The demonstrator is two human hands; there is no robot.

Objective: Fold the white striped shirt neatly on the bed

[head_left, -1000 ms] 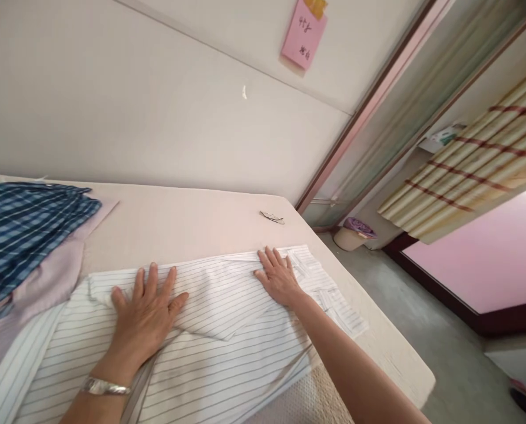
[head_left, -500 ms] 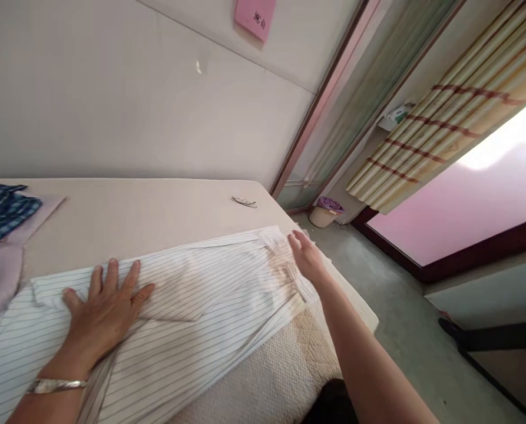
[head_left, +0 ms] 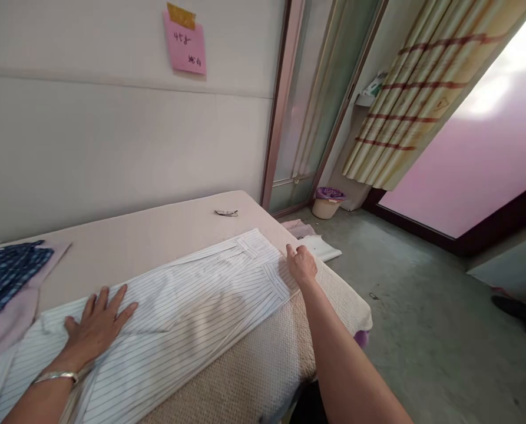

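A white shirt with thin dark stripes [head_left: 187,312] lies stretched across the padded table [head_left: 156,229]. My left hand [head_left: 97,324] rests flat on its left part, fingers spread, a silver bracelet on the wrist. My right hand [head_left: 301,264] sits at the shirt's right end, by the cuffs, with its fingers curled on the edge of the fabric.
A blue plaid cloth [head_left: 6,274] and a pink cloth [head_left: 10,312] lie at the table's left. A small metal clip [head_left: 226,212] sits near the far edge. On the floor are folded cloths [head_left: 318,246] and a bin [head_left: 327,202]. A pink note [head_left: 185,41] hangs on the wall.
My right hand slid right along the shirt, from flat on the sleeve to its cuff end, and curled on the edge. My left hand stayed pressed down. The view swung right.
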